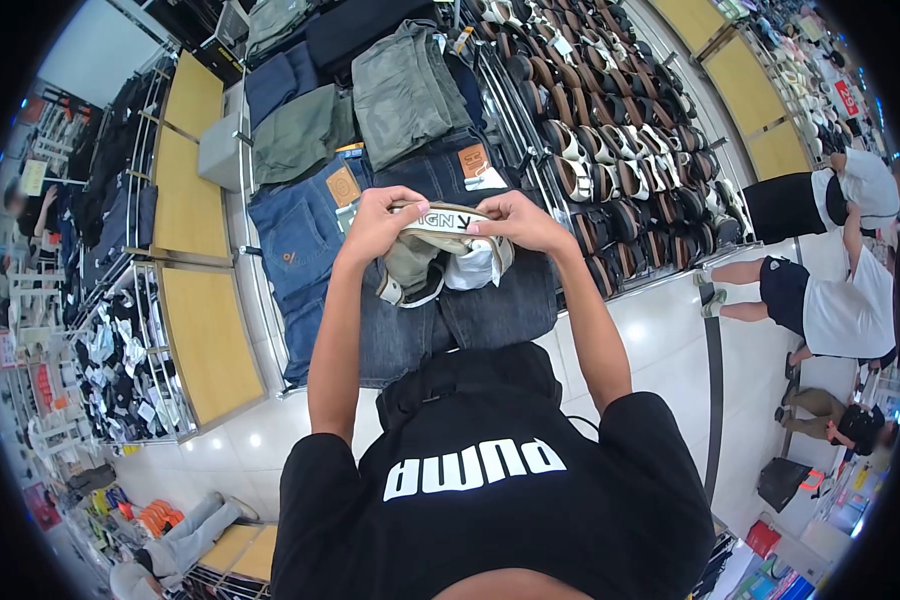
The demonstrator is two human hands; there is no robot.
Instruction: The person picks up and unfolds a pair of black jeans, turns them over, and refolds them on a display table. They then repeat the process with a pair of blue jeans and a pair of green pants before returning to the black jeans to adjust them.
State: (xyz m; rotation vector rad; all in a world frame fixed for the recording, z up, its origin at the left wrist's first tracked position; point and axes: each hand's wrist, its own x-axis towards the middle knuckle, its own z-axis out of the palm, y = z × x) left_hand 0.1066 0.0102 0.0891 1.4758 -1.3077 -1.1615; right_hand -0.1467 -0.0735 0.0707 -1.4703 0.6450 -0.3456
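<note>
My left hand [382, 222] is closed on one side of the waistband of a pair of khaki trousers [408, 262], and my right hand [522, 222] pinches the other side. Stretched between them, the inner band shows printed letters, and white lining shows inside the opening. The trousers' lower part is bunched and mostly hidden. Beneath and around them lie dark jeans [498, 308] and blue jeans [295, 240] with leather patches. Further back are folded green trousers [298, 135] and camouflage trousers [402, 88].
Racks of sandals [610, 140] stand right of the clothes table. To the left are wooden-topped shelves [205, 330] holding small packed garments. Several people stand on the right, one in a white shirt [850, 305] near the aisle floor [660, 350]. A dark bag [783, 483] is at lower right.
</note>
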